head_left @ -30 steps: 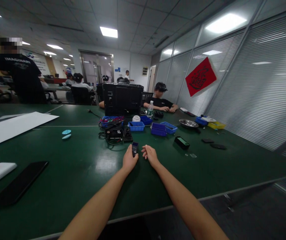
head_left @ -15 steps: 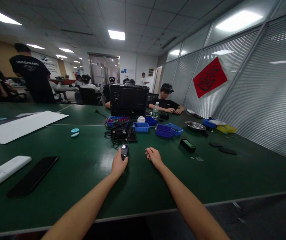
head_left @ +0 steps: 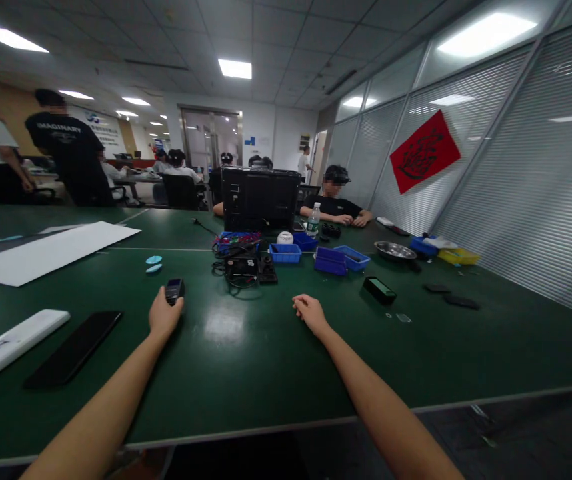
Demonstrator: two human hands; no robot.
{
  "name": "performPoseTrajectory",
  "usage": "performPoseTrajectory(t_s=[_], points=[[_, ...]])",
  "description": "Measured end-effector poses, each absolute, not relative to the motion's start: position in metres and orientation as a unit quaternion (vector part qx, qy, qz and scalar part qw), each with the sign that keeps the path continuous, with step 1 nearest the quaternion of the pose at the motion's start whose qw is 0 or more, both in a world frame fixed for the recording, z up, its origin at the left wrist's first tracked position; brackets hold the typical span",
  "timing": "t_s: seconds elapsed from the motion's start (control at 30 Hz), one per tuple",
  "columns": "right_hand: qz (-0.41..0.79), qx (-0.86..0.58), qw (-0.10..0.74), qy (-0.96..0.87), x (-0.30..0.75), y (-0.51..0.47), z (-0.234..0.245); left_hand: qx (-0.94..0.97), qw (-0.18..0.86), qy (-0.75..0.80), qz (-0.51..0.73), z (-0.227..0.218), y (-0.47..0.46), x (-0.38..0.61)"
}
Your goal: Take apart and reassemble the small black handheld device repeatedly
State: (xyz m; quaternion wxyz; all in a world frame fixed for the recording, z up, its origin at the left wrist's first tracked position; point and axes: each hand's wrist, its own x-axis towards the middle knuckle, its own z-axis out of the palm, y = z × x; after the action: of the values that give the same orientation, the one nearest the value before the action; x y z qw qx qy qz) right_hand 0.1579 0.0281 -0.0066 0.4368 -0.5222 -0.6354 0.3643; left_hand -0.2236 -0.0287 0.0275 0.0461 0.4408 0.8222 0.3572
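Observation:
My left hand [head_left: 165, 315] is wrapped around a small dark handheld device with a screen and a keypad [head_left: 175, 289]. It holds the device at the table's left-centre, just below a pair of light-blue oval pieces [head_left: 153, 264]. My right hand [head_left: 309, 312] rests on the green table [head_left: 266, 373] with its fingers curled together. Nothing shows in its fingers. Between the hands and farther back lies a black box with cables [head_left: 241, 267]. To the right of my right hand stands an open black box with a green inside [head_left: 380, 290].
A white long case [head_left: 16, 347] and a flat black slab [head_left: 76, 350] lie at left, near a white sheet [head_left: 56, 252]. Blue trays [head_left: 285, 253], a ball [head_left: 285, 238], a bottle [head_left: 313, 220] and a monitor [head_left: 261, 200] stand behind. A steel bowl [head_left: 395, 251] sits at right; a person [head_left: 339, 200] sits opposite.
My left hand has moved left across the table with the handheld device, away from the black box and cables. My right hand has stayed in place. The view has shifted slightly.

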Motion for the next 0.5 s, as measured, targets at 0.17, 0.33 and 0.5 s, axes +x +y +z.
performPoseTrajectory(t_s=[0.17, 0.33, 0.5], points=[[0.36, -0.519, 0.437, -0.64, 0.159, 0.03, -0.009, 0.367, 0.035, 0.838, 0.401, 0.034, -0.032, -0.258], [0.354, -0.524, 0.431, -0.644, 0.159, 0.03, -0.008, 0.329, 0.009, 0.851, 0.409, 0.037, -0.03, -0.258], [0.35, -0.528, 0.423, -0.648, 0.159, 0.028, -0.007, 0.344, 0.027, 0.854, 0.39, 0.035, -0.027, -0.26]])
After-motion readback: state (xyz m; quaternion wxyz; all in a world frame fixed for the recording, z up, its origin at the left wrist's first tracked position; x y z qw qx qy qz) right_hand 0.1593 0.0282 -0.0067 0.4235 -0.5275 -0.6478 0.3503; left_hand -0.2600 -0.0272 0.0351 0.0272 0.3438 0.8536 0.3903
